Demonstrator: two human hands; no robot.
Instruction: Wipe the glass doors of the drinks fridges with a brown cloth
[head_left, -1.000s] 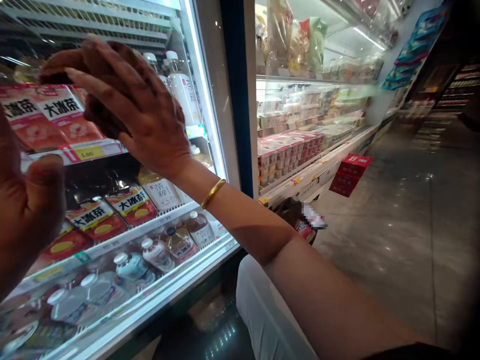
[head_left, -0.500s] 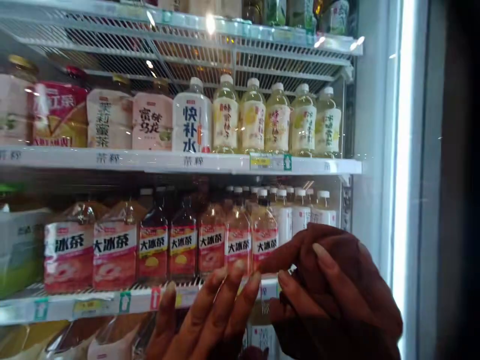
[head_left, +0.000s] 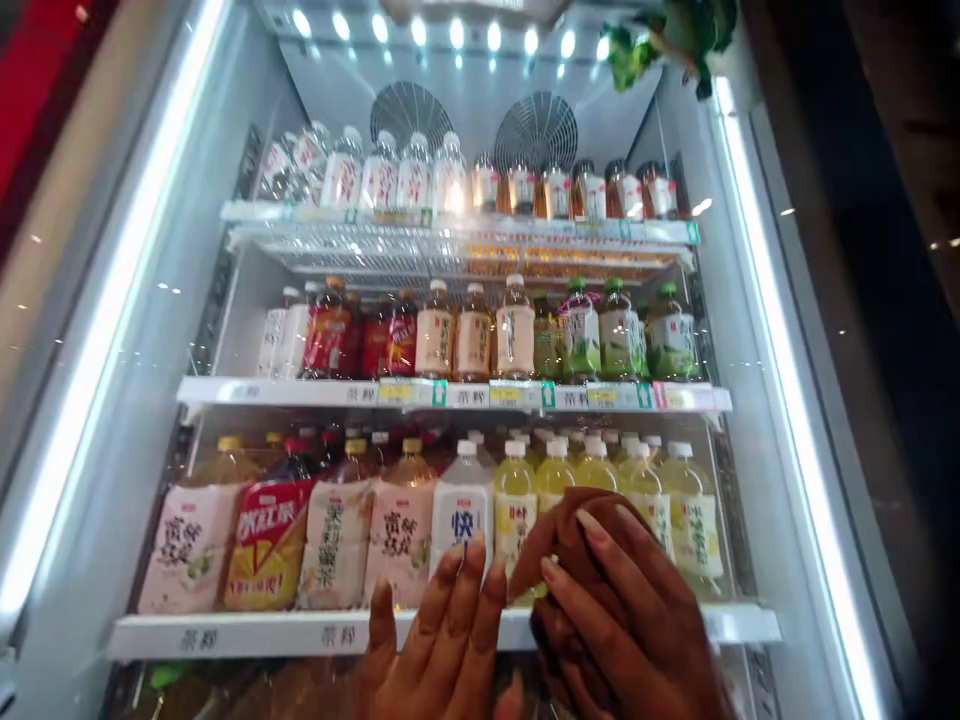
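Observation:
My left hand (head_left: 439,645) is at the bottom centre, fingers stretched upward and slightly spread, with nothing visible in it. Just to its right, my right hand (head_left: 634,630) has its fingers folded over a brown cloth (head_left: 559,545), bunched up beneath them. A pointed corner of the cloth reaches left toward the left fingertips. Both hands are in front of a lit drinks cooler, before the shelf with large tea bottles (head_left: 405,545) and a white-labelled bottle (head_left: 463,500). The right hand and cloth partly hide the yellow drink bottles (head_left: 690,515).
Bright light strips (head_left: 802,430) run up both sides of the cooler. Light reflections speckle its front. Shelf edges (head_left: 262,635) with price tags cross the view. Upper shelves hold several clear bottles (head_left: 381,175) and green-capped bottles (head_left: 671,335). Green leaves (head_left: 675,40) hang at top right.
The view has tilted upward and widened, so the upper shelves, fans and both light strips now show. Both hands keep nearly the same pose, and the cloth remains in the right hand.

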